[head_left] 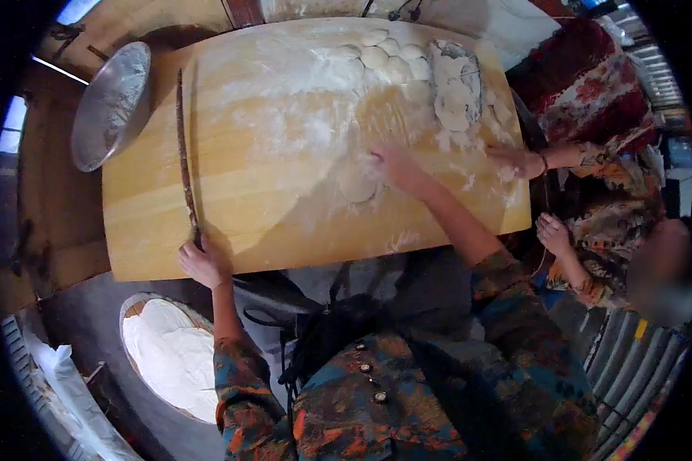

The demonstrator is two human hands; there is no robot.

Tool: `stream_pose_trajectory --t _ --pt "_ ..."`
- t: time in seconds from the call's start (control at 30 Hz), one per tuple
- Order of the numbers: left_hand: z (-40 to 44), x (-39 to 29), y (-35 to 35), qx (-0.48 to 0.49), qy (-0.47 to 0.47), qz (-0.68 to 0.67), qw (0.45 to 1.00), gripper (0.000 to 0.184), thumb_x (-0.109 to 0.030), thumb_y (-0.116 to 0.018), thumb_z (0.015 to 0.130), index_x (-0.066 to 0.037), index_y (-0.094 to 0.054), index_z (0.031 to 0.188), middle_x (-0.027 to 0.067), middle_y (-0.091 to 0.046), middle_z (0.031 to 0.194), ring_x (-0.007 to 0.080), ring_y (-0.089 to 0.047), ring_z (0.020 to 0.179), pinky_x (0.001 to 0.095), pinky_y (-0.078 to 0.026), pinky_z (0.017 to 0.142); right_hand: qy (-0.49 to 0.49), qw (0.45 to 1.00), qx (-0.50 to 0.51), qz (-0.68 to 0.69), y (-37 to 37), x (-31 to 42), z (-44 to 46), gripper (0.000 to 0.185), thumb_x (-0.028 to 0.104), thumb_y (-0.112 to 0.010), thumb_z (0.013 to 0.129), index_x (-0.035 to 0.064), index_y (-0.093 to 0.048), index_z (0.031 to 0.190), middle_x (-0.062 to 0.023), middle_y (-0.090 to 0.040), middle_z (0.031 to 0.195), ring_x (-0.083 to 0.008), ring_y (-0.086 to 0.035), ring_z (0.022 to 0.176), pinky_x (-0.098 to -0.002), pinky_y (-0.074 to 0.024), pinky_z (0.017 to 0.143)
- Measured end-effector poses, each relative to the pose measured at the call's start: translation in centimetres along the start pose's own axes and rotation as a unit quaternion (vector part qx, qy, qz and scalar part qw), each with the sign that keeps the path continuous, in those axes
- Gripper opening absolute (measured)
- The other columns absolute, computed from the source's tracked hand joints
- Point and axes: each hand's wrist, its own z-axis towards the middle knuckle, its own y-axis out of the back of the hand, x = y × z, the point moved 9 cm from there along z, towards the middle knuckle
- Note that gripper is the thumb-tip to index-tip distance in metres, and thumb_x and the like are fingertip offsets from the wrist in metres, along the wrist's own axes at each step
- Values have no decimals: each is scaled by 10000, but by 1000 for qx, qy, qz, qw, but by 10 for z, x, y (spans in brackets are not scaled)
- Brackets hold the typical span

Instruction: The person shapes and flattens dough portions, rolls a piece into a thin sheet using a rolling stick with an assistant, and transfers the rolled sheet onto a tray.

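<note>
A long dark stick [183, 146] lies along the left part of the floured wooden board [261, 200]. My left hand [205, 263] is closed around its lower end at the board's front edge. Over the middle of the board, my right hand [392, 164] reaches beside a flat round of dough [357, 184]; its fingertips are near the round's upper edge, and what they hold, if anything, is too small to make out. Several pale dough rounds [396, 69] lie together at the back, next to a long floury tray [455, 86].
A metal bowl [114, 107] leans at the board's back left corner. Below the board at left is a round tray with white sheets [165, 349]. At right, a co-worker's hand [515, 161] rests on the board, the other [553, 233] beside its edge.
</note>
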Motion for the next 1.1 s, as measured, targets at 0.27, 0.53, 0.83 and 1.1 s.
stream_pose_trajectory --t 0.27,0.53,0.83,1.1 --pt "-23 -21 14 109 -78 -212 968 209 -171 -585 881 18 -542 957 203 -536 921 403 -522 855 465 -424 761 39 987 5 -157 -22 54 -55 473 79 -552 810 39 -485 1277 -197 -511 1301 -385 -430 1246 -447 -348 1049" --pt "-47 -103 27 190 -253 -174 933 180 -156 -613 834 -52 -570 975 136 -564 924 331 -519 927 437 -367 857 43 972 -159 -165 -8 53 -78 618 209 -649 743 83 -470 1321 -199 -459 1312 -372 -459 1167 -484 -353 1011" --pt "-48 -141 3 243 -406 -114 873 276 -225 -645 799 -88 -581 1031 104 -576 1005 327 -515 991 468 -359 906 36 956 -67 -284 19 1 -71 651 283 -696 757 111 -465 1342 -190 -445 1349 -379 -373 1290 -537 -245 1094" --pt "-20 -147 -30 148 -305 35 940 447 -392 -509 906 -105 -532 1249 168 -517 1212 342 -478 1106 497 -333 966 -20 955 -71 -288 4 -6 -61 583 291 -665 791 116 -496 1320 -173 -459 1354 -366 -373 1294 -508 -234 1105"
